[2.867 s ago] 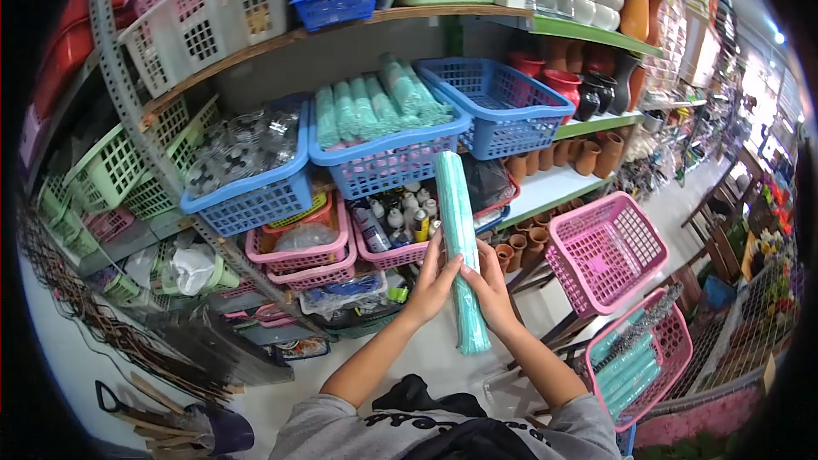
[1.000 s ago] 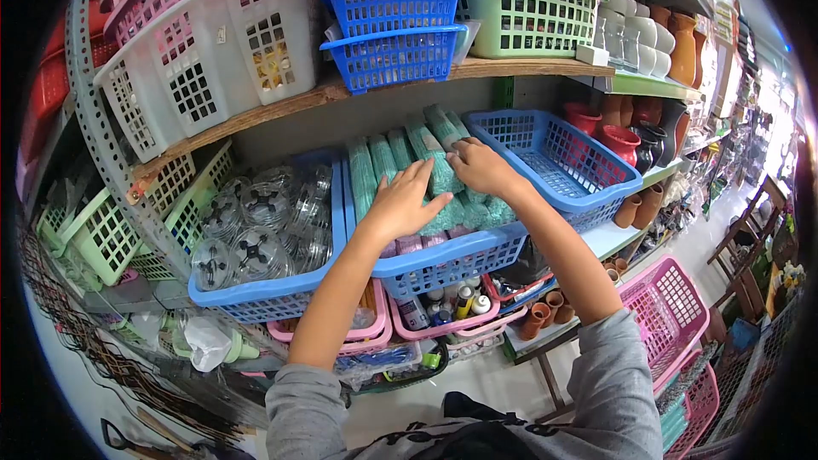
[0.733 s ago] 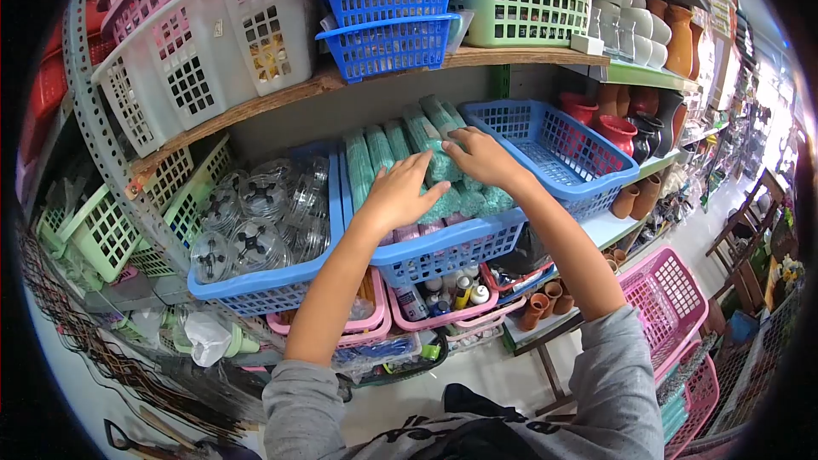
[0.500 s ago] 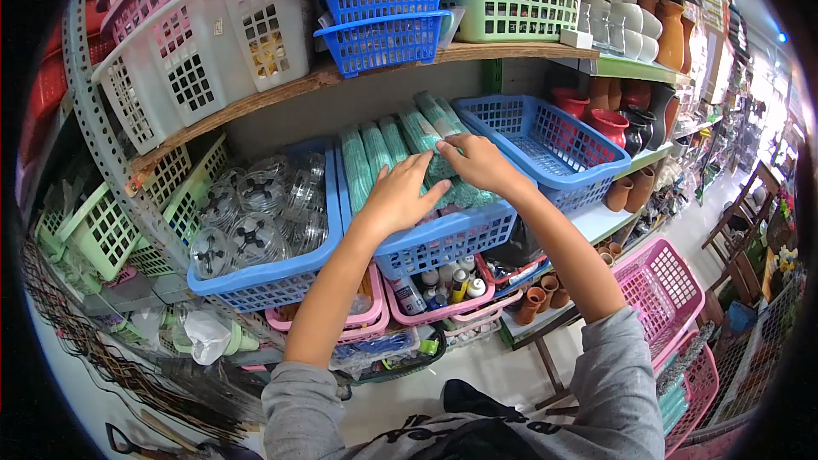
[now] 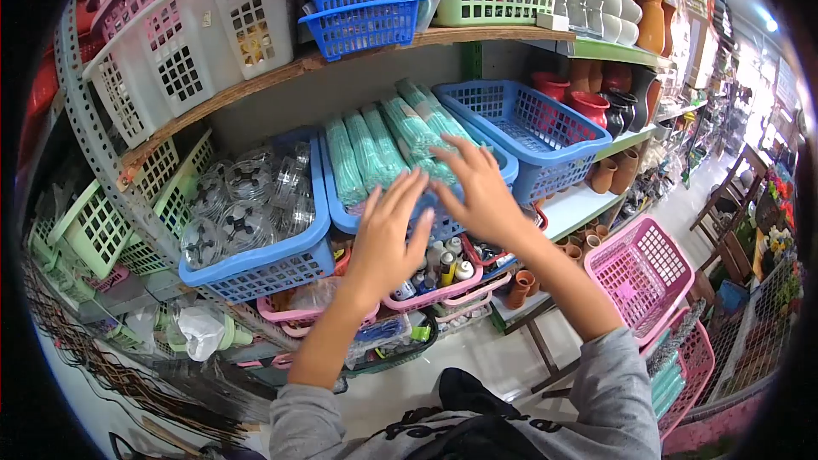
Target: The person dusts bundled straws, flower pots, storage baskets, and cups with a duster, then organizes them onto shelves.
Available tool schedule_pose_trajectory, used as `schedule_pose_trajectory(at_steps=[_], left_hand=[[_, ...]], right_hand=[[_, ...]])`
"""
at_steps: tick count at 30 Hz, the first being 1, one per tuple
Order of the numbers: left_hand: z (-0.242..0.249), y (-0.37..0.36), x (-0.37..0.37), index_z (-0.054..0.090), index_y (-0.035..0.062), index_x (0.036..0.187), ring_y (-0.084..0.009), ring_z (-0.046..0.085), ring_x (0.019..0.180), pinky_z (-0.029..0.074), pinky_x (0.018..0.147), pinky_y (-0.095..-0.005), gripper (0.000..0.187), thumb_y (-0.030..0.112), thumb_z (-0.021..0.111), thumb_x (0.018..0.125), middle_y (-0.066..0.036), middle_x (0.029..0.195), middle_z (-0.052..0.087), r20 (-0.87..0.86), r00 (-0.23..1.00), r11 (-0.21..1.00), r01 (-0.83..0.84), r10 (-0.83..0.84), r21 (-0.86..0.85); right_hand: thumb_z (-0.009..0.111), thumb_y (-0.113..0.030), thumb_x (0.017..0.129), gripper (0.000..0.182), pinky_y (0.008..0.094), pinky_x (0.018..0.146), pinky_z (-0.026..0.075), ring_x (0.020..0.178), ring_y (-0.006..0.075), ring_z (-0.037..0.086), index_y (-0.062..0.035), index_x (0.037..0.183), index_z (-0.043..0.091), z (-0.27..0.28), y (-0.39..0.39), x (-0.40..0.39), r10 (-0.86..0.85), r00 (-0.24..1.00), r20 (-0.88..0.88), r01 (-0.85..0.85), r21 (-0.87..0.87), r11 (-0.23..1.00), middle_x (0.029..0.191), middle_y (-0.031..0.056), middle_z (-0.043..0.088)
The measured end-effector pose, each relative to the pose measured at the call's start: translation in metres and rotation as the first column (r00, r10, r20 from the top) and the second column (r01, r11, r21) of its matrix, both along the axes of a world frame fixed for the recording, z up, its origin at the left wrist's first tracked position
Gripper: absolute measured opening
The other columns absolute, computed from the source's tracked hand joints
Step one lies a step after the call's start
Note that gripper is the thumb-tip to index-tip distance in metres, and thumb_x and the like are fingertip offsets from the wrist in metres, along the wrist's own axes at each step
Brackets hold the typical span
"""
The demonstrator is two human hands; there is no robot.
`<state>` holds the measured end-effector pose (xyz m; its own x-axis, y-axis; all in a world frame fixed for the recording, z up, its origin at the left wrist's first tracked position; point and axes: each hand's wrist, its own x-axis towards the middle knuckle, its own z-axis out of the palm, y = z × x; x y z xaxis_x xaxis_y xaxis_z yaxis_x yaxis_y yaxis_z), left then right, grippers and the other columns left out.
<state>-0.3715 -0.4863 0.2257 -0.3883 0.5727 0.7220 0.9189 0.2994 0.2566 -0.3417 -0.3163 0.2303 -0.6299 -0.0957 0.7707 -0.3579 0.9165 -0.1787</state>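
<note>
Several long green bundles in clear wrap (image 5: 362,149) lie side by side in a blue basket (image 5: 509,173) on the shelf. My left hand (image 5: 388,234) is in front of the basket's near side, fingers stretched and holding nothing. To its right, my right hand (image 5: 479,192) has its fingers spread, and its fingertips overlap the near ends of the bundles in this view. Both hands are open, palms down, and hide much of the basket's front wall.
On the left stands a blue basket of clear plastic pieces (image 5: 243,213); another blue basket (image 5: 528,132) is on the right. Stacked baskets (image 5: 362,17) fill the shelf above. Bottles (image 5: 447,264) sit below in a pink basket. Pink baskets (image 5: 639,273) stand at right.
Both hands have come off the green bundles and drawn back toward me. The basket's front now sits further back, nearer in line with the left basket. The view has shifted slightly.
</note>
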Motion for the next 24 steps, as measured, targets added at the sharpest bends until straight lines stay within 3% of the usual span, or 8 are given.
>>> schedule_pose_trajectory(at_steps=[3,6,9,12,17,21,22,24], left_hand=[[-0.037,-0.019,0.027,0.047,-0.0003,0.116,-0.0305,0.042,0.115,0.029,0.097,-0.0437,0.039,0.014,0.053,0.08,-0.018,0.121,0.047,0.069,0.993,0.995,0.092,-0.094,0.022],[-0.105,-0.033,0.037,0.05,0.0008,0.113,-0.0315,0.047,0.109,0.035,0.093,-0.0394,0.036,0.012,0.055,0.079,-0.017,0.115,0.051,0.269,0.952,0.989,0.147,-0.149,0.027],[-0.191,-0.051,0.048,0.047,0.0015,0.115,-0.0327,0.047,0.107,0.037,0.091,-0.0394,0.039,0.013,0.056,0.079,-0.017,0.115,0.049,0.473,0.868,0.976,0.206,-0.15,-0.069],[-0.308,-0.086,0.064,0.046,0.004,0.117,-0.0331,0.046,0.108,0.038,0.091,-0.0389,0.043,0.025,0.054,0.08,-0.016,0.116,0.049,0.542,0.841,0.917,0.222,-0.007,-0.332],[-0.442,-0.149,0.109,0.049,0.0043,0.114,-0.034,0.046,0.107,0.04,0.089,-0.0396,0.04,0.025,0.052,0.079,-0.018,0.111,0.051,0.761,0.61,0.81,0.319,0.222,-0.492],[-0.503,-0.178,0.14,0.056,0.0055,0.107,-0.0325,0.05,0.105,0.04,0.089,-0.0382,0.04,0.033,0.05,0.079,-0.018,0.108,0.055,0.822,0.434,0.722,0.423,0.368,-0.547],[-0.526,-0.18,0.147,0.056,0.0049,0.106,-0.0327,0.051,0.103,0.04,0.087,-0.0385,0.042,0.038,0.047,0.08,-0.018,0.111,0.054,0.758,0.275,0.656,0.383,0.592,-0.651],[-0.571,-0.207,0.15,0.057,0.004,0.103,-0.0331,0.051,0.103,0.041,0.086,-0.0394,0.043,0.039,0.047,0.081,-0.018,0.11,0.055,0.777,0.258,0.644,0.444,0.575,-0.624]], right_hand=[[0.056,-0.016,0.076,0.038,0.0524,0.097,0.025,0.114,0.0343,0.039,-0.0047,0.111,0.048,-0.028,-0.016,0.039,0.047,0.999,0.02,-0.047,0.012,0.999,0.122,0.0177,0.04],[0.06,-0.006,0.069,0.034,0.0415,0.082,0.039,0.1,0.0318,0.048,-0.0034,0.103,0.052,-0.083,-0.015,0.066,0.212,0.976,-0.053,-0.214,-0.037,0.976,0.114,0.0166,0.047],[0.059,-0.006,0.069,0.032,0.0346,0.073,0.043,0.09,0.0284,0.053,-0.0023,0.1,0.054,-0.153,-0.009,0.102,0.221,0.965,0.138,-0.222,-0.013,0.975,0.106,0.0136,0.05],[0.056,-0.011,0.074,0.029,0.0371,0.078,0.043,0.093,0.0301,0.052,-0.0049,0.102,0.054,-0.25,0.001,0.143,0.103,0.878,0.467,-0.07,-0.087,0.994,0.107,0.0146,0.049],[0.057,-0.017,0.072,0.032,0.0388,0.083,0.043,0.096,0.0361,0.051,-0.0037,0.101,0.055,-0.426,0.023,0.236,0.037,0.583,0.812,0.233,-0.21,0.949,0.107,0.0202,0.049],[0.053,-0.03,0.071,0.037,0.0414,0.082,0.044,0.089,0.0368,0.055,-0.0076,0.101,0.058,-0.55,0.038,0.334,-0.043,0.028,0.999,0.557,0.02,0.83,0.095,0.0202,0.059],[0.055,-0.03,0.072,0.032,0.039,0.075,0.047,0.084,0.0313,0.059,-0.0073,0.092,0.062,-0.647,0.067,0.381,-0.036,0.019,0.999,0.409,0.025,0.912,0.084,0.018,0.062],[0.052,-0.03,0.071,0.029,0.0401,0.075,0.046,0.09,0.0311,0.058,-0.0063,0.083,0.064,-0.748,0.044,0.444,0.019,0.02,1.0,0.544,-0.027,0.839,0.09,0.0204,0.061]])
